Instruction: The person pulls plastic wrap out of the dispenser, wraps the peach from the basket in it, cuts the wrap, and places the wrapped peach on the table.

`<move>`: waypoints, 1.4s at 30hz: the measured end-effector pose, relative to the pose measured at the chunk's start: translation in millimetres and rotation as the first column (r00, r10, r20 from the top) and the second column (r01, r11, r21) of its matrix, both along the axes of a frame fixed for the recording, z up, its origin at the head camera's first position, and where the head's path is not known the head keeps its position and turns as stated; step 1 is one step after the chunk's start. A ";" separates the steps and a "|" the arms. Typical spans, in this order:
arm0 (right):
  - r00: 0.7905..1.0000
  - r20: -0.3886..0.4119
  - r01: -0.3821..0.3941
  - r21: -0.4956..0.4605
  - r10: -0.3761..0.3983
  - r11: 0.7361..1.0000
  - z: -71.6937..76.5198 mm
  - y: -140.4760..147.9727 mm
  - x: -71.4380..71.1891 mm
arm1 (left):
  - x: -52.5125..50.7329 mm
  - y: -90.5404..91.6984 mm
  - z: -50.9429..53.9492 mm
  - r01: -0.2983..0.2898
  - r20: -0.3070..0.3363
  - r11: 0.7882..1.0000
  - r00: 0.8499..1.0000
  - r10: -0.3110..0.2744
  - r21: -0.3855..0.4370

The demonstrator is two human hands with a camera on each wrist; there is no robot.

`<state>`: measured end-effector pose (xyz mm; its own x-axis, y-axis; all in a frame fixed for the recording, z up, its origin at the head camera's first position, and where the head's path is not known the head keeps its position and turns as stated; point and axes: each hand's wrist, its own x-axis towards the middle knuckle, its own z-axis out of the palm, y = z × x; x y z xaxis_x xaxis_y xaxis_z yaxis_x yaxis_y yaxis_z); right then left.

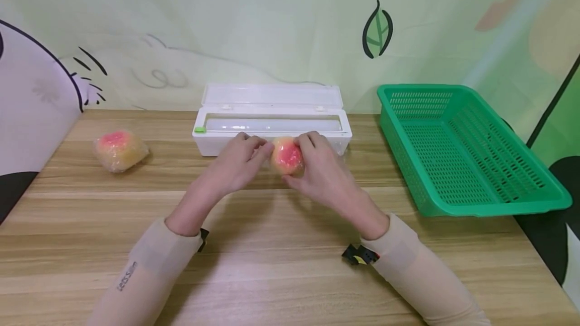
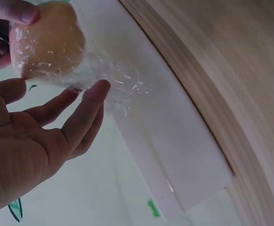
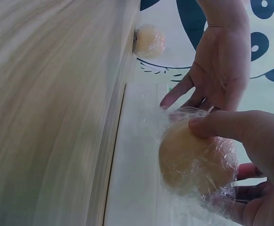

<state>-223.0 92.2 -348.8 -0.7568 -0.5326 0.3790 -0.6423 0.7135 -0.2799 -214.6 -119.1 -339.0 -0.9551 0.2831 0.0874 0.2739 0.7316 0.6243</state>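
Observation:
A pink-and-yellow peach [image 1: 288, 157] in clear plastic wrap is held up in front of a white cling film dispenser [image 1: 209, 146]. My right hand [image 1: 322, 172] grips it from the right, thumb on one side and fingers on the other. At its left is my left hand [image 1: 237, 165], fingers fairly straight and spread, fingertips touching the loose film [image 2: 122, 87] that trails off the fruit in the left wrist view. The dispenser's lid [image 1: 272, 95] is raised, showing the roll [image 1: 272, 125] inside.
Another wrapped peach [image 1: 120, 151] lies on the wooden table [image 1: 281, 275] at the left. A green perforated basket [image 1: 410, 167] stands at the right. Behind the table hangs a printed cloth [image 1: 272, 24]. A small green slider [image 1: 200, 130] sits at the dispenser's left end.

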 end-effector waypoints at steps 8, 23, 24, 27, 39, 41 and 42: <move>0.993 -0.119 -0.022 -0.035 0.017 0.999 1.4 -1.2 0.8 | -1.2 3.0 -1.7 0.025 0.095 0.990 0.995 -0.039 0.135; 0.943 -0.324 -0.098 -0.063 0.073 0.993 1.6 -5.5 7.9 | -3.8 7.4 -0.3 -0.118 0.241 0.882 0.971 0.005 0.457; 0.939 -0.337 -0.102 -0.068 0.073 0.992 1.2 -5.6 7.8 | -3.7 8.0 -0.2 -0.122 0.247 0.871 0.969 0.001 0.475; 0.925 -0.372 -0.117 -0.086 0.077 0.989 -0.1 -5.7 7.3 | -3.3 9.7 0.8 -0.129 0.257 0.829 0.966 -0.019 0.545; 0.890 -0.445 -0.188 -0.154 0.102 0.970 -0.1 -7.5 6.9 | -2.5 11.3 3.5 -0.163 0.259 0.718 0.966 -0.025 0.676; 0.894 -0.434 -0.196 -0.161 0.108 0.967 -0.7 -7.9 6.7 | -2.5 12.2 2.3 -0.171 0.252 0.705 0.968 -0.011 0.688; 0.897 -0.427 -0.199 -0.164 0.113 0.966 -0.9 -8.0 6.7 | -2.5 12.6 1.4 -0.176 0.247 0.700 0.969 -0.001 0.693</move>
